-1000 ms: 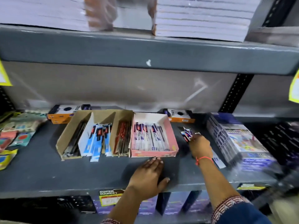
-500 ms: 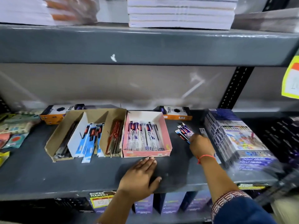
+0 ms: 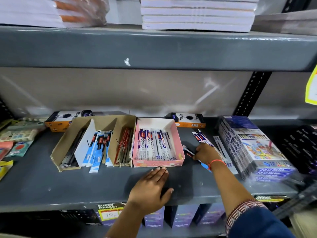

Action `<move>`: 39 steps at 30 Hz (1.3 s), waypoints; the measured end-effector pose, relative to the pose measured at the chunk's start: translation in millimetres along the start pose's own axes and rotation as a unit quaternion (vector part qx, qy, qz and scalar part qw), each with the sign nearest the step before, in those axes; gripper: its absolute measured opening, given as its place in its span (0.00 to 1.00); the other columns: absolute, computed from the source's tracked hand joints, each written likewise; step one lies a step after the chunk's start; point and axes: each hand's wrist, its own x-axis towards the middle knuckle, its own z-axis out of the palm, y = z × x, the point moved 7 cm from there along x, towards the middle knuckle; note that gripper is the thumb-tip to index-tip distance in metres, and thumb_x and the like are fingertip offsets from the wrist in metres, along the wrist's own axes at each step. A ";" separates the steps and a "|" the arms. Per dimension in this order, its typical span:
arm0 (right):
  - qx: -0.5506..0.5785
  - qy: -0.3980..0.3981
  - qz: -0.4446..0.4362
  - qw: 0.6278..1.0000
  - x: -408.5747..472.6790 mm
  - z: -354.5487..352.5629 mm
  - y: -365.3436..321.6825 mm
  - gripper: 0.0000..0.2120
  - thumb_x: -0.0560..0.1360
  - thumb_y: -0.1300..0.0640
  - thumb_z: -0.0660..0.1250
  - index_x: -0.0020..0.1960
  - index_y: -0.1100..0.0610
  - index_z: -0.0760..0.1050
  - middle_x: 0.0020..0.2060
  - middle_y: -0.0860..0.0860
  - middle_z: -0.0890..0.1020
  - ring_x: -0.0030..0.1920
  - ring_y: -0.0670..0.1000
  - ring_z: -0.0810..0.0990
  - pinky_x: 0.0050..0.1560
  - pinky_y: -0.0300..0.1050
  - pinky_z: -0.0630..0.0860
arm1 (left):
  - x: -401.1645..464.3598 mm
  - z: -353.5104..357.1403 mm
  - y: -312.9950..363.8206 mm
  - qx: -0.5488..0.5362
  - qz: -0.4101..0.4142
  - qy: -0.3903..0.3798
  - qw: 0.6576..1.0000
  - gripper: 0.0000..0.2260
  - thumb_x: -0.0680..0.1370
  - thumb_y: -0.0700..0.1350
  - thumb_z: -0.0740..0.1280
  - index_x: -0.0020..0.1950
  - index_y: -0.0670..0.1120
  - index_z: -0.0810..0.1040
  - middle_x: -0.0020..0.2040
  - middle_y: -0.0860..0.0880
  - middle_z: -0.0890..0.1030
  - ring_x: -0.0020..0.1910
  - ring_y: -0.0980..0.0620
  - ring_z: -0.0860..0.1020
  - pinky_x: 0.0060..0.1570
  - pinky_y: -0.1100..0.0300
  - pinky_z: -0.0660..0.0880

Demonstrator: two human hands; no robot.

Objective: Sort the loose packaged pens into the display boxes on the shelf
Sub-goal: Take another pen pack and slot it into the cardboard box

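Grey metal shelf [image 3: 51, 189]: pink cardboard display box [image 3: 158, 163] partly stocked. Your right hand [image 3: 206, 152] pinches a loose packaged pen [image 3: 189, 152]; left hand [image 3: 151, 188] lies flat, released. More loose packets [image 3: 203, 137] remain.

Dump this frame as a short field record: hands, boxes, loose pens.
left hand: flat on shelf, fingertips at front of pink box, nothing held
right hand: grip closed on loose packaged pens, right of pink box
pink box: white-and-blue packaged pens, lying flat
cardboard box: three compartments; dark pens, blue packs, red pens
still loose: more packs behind right hand
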 end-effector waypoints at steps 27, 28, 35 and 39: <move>0.643 -0.070 -0.161 0.746 -109.2 -10.8 -69.7 0.16 0.72 0.77 0.61 0.42 0.58 0.78 0.25 0.49 0.83 0.28 0.43 0.81 0.33 0.35 0.78 | -16.5 -0.1 -22.8 -0.059 -0.051 -0.018 0.997 0.26 0.83 0.59 0.48 0.79 0.50 0.52 0.77 0.54 0.51 0.75 0.56 0.49 0.69 0.63 0.56; 0.649 -0.071 -0.179 0.736 -114.7 -10.4 -74.9 0.15 0.70 0.77 0.63 0.41 0.58 0.78 0.25 0.49 0.83 0.28 0.44 0.81 0.33 0.35 0.78 | -17.9 0.5 -26.1 -0.056 -0.055 -0.019 0.997 0.26 0.83 0.59 0.48 0.79 0.51 0.52 0.77 0.55 0.51 0.75 0.57 0.50 0.68 0.63 0.56; 0.654 -0.085 -0.219 0.719 -132.1 -8.6 -96.6 0.15 0.70 0.77 0.63 0.41 0.58 0.78 0.23 0.47 0.82 0.28 0.43 0.82 0.34 0.35 0.79 | -21.6 6.9 -36.4 -0.046 -0.051 -0.004 0.998 0.26 0.82 0.59 0.49 0.79 0.51 0.56 0.77 0.54 0.54 0.74 0.56 0.52 0.68 0.64 0.57; 0.648 -0.087 -0.224 0.723 -134.2 -8.9 -103.7 0.15 0.71 0.77 0.63 0.41 0.59 0.77 0.22 0.46 0.81 0.28 0.42 0.82 0.33 0.34 0.79 | -21.6 5.0 -35.4 -0.048 -0.045 -0.005 0.998 0.25 0.82 0.58 0.50 0.78 0.50 0.57 0.77 0.54 0.56 0.74 0.56 0.53 0.66 0.64 0.59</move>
